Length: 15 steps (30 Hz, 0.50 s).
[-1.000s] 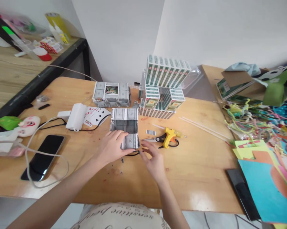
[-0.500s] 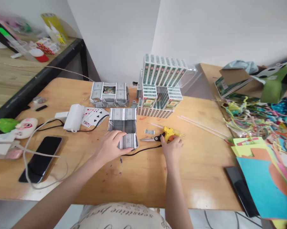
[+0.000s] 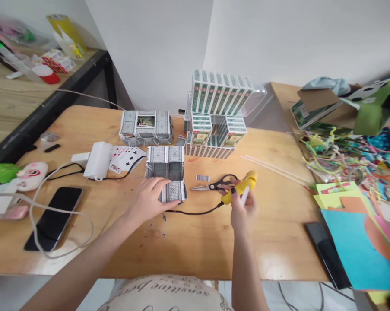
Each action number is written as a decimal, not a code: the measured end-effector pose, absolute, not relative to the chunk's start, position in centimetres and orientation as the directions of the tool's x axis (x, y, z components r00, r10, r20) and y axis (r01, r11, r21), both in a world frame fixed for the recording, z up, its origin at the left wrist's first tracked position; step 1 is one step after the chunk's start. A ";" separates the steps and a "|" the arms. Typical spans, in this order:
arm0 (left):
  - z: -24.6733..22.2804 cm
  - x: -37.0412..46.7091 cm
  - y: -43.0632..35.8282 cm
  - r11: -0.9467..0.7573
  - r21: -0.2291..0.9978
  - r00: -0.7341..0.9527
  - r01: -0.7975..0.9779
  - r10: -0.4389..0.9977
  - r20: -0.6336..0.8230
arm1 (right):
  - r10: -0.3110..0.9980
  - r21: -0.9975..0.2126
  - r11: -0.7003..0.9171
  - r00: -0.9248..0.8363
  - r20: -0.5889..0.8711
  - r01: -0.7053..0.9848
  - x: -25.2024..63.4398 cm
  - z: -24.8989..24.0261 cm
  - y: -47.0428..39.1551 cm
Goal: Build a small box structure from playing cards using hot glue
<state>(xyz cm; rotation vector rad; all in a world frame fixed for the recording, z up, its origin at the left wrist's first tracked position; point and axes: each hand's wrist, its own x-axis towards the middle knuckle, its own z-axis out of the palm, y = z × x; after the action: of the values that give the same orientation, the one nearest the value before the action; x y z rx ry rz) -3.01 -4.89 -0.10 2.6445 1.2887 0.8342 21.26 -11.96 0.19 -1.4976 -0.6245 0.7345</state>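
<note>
dark phone (image 3: 59,199) lying flat — blue paper (image 3: 353,252), green cloth (image 3: 370,114) at right

The person's left hand (image 3: 146,196) is on the card box (image 3: 167,168) at seven o'clock. From that box, a second box (image 3: 146,133) sits at eleven, stacked packs (image 3: 220,94) at one, scissors (image 3: 212,187) at three, with the right hand's (image 3: 243,212) glue gun (image 3: 239,187) beyond, and a phone (image 3: 53,221) at eight.
</note>
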 end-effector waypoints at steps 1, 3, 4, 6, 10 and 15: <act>-0.1 -3.0 -4.9 -0.641 0.300 0.498 0.706 0.751 0.433 | 0.778 -0.996 -0.034 0.624 -0.080 -0.086 20.5 0.3 -12.2; -0.2 -3.0 -4.9 -0.640 0.296 0.504 0.709 0.753 0.423 | 0.813 -0.987 -0.014 0.573 -0.104 -0.159 19.0 0.1 -12.9; -0.1 -3.0 -4.9 -0.639 0.296 0.504 0.710 0.755 0.419 | 0.828 -0.981 -0.019 0.547 -0.122 -0.191 18.3 0.0 -13.4; 0.0 -3.0 -4.9 -0.637 0.301 0.503 0.709 0.757 0.417 | 0.868 -0.966 -0.094 0.456 -0.198 -0.241 17.3 -0.5 -14.7; 0.2 -2.8 -4.8 -0.632 0.301 0.489 0.714 0.758 0.432 | 0.899 -0.935 -0.329 0.259 -0.353 -0.134 17.0 -1.1 -17.3; 0.0 -2.6 -4.7 -0.625 0.294 0.473 0.723 0.758 0.448 | 0.922 -0.941 -0.332 0.234 -0.309 0.067 17.4 -0.9 -17.7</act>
<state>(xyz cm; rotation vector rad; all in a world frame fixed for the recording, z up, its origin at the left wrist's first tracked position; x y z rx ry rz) -2.63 -4.69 -0.01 2.6414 1.3298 0.8537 17.36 -17.71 -0.86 -1.6248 -0.9416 1.2179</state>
